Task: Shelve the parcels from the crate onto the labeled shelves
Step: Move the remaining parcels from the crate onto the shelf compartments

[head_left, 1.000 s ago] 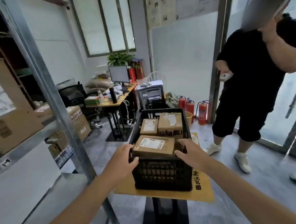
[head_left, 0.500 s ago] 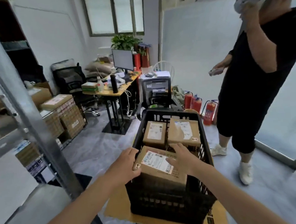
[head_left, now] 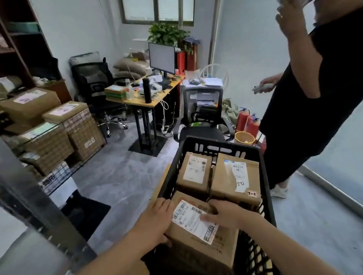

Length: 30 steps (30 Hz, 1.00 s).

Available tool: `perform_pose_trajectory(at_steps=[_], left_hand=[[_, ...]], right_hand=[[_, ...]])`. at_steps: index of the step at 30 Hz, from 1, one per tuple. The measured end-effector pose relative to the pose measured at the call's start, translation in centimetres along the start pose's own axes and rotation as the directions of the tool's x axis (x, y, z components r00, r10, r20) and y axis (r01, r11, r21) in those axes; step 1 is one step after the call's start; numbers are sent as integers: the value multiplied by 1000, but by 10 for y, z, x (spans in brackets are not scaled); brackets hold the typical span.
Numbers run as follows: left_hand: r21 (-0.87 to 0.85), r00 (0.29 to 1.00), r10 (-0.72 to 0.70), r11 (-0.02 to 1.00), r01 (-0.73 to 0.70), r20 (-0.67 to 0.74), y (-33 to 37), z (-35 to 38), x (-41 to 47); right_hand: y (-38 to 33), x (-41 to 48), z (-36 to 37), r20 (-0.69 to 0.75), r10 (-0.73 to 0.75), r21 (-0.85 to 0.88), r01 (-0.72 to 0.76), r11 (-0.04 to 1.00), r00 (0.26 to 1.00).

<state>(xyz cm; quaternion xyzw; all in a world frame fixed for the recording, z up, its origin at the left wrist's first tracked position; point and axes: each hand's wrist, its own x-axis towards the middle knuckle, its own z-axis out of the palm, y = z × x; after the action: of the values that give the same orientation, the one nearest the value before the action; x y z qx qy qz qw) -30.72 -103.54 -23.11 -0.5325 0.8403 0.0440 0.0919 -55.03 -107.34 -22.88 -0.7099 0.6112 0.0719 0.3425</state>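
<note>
A black plastic crate point(head_left: 216, 145) stands in front of me with three brown cardboard parcels in it. The nearest parcel point(head_left: 205, 241) has a white shipping label and is tilted up out of the crate's front. My left hand point(head_left: 154, 219) grips its left side and my right hand point(head_left: 225, 214) lies on its top right, over the label's edge. Behind it sit a smaller labelled parcel point(head_left: 194, 174) and a wider parcel point(head_left: 235, 176) with a handwritten sticker. The metal shelf post point(head_left: 32, 204) stands at my left.
A person in black point(head_left: 321, 92) stands close to the crate's right, holding a small device. Stacked cartons point(head_left: 50, 131) fill the left side. A desk point(head_left: 149, 97) with a monitor, office chairs and red fire extinguishers point(head_left: 247, 121) lie beyond the crate.
I have come closer to the crate and my view tipped down. The front parcel has risen and tilted toward me, and my right hand slid onto its top.
</note>
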Motion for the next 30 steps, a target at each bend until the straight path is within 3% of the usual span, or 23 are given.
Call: perform_pose_trajectory(at_steps=[5,11,15,18,22,28,30], left_hand=[[-49,995,-95,995,92,-44,12,18,3],[-377,948,-217,919,118,-231,11,26,-15],[-637,865,-436,747,192,-250,17,21,-26],[-776,791,-543,614,144,-282,26,18,-33],[-850,697,-659,508,137,-281,41,9,-39],[-958,554,-797,287,-4,-241,58,-20,-40],[-971,561,-798,232,-50,-219,57,-29,-40]], right_hand=[[8,12,0,61,-113,58,110,992,992],[19,6,3,-7,-156,214,154,965,988],[22,-5,-7,-8,-182,305,176,936,983],[18,-13,-18,-75,-189,398,203,895,979],[8,-26,-39,-169,-177,427,234,874,970],[-4,-44,-66,-208,-206,526,287,801,956],[-8,-49,-69,-253,-215,534,322,782,943]])
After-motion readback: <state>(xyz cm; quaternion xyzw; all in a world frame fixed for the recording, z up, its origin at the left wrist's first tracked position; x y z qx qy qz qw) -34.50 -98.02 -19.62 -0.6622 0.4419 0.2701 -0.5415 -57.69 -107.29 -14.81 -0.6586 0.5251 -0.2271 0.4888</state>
